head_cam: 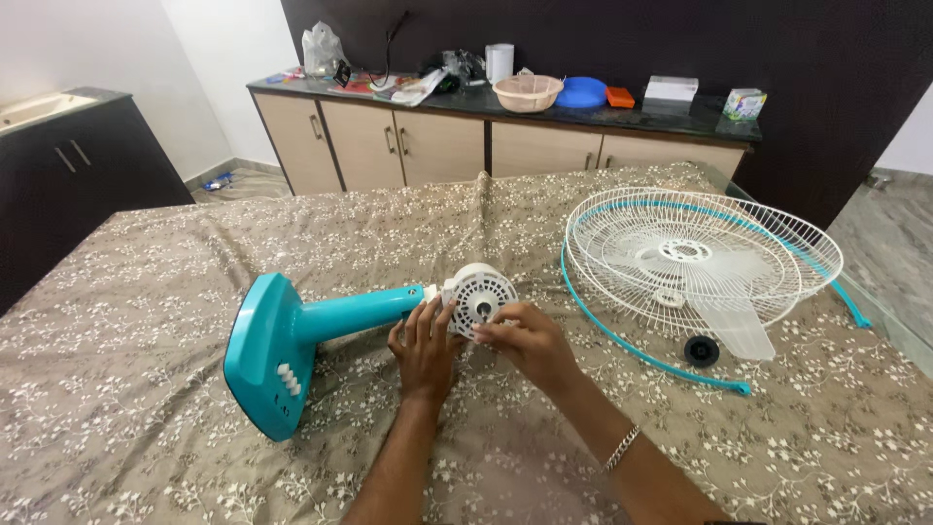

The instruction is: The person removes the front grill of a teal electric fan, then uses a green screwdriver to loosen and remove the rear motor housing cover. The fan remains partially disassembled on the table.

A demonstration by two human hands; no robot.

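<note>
Left hand (425,340): fingers cupped on white motor housing (480,297), frame centre.
Right hand (525,338): fingertips pinching housing's front.
Done: grilles (695,255), blade (724,321) off, lying right.
Left: teal stand (292,345) attached.

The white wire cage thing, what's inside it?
Inside the white wire grilles lie clear fan blades around a white hub. The wires partly cover them; the cloth beneath is mostly hidden.
</note>
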